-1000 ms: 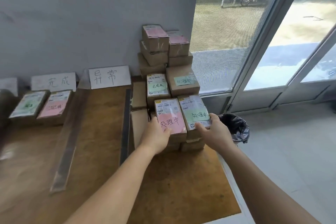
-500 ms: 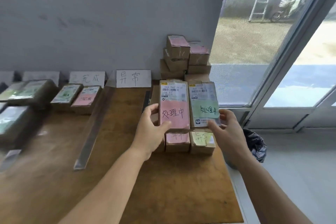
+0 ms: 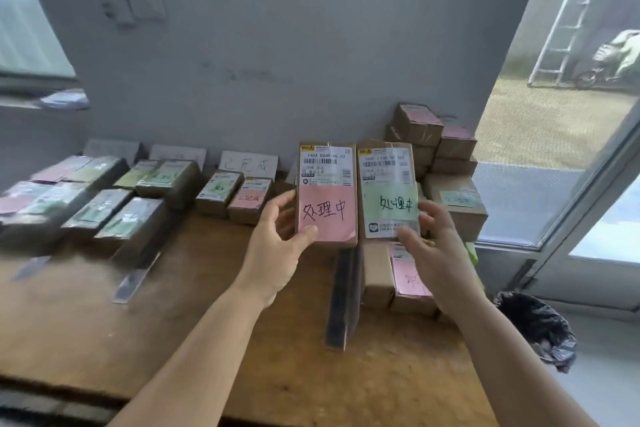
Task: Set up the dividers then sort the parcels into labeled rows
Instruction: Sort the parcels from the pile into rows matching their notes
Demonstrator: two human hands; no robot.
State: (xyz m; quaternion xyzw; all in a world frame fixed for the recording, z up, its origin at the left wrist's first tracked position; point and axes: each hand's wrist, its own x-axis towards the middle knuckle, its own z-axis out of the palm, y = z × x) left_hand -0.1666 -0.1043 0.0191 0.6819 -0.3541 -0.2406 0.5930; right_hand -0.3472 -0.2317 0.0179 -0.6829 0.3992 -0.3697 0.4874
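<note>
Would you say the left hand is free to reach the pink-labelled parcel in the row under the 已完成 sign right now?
Probably not yet. The left hand already grips a pink-noted parcel, so it is occupied. The path over the table to the pink-labelled parcel looks open otherwise; setting down the held parcel first would free it.

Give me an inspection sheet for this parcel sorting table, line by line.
Surface: brown table, worn.
Job's things: pink-label parcel and green-label parcel held up side by side; sorted parcels in rows at left; row signs against the wall; dark divider on the table.
Clutter: unsorted stack at right.
Hands: left hand grips the pink-label parcel; right hand grips the green-label one.
Cables: nothing seen.
Surroundings: bin, glass door.
</note>
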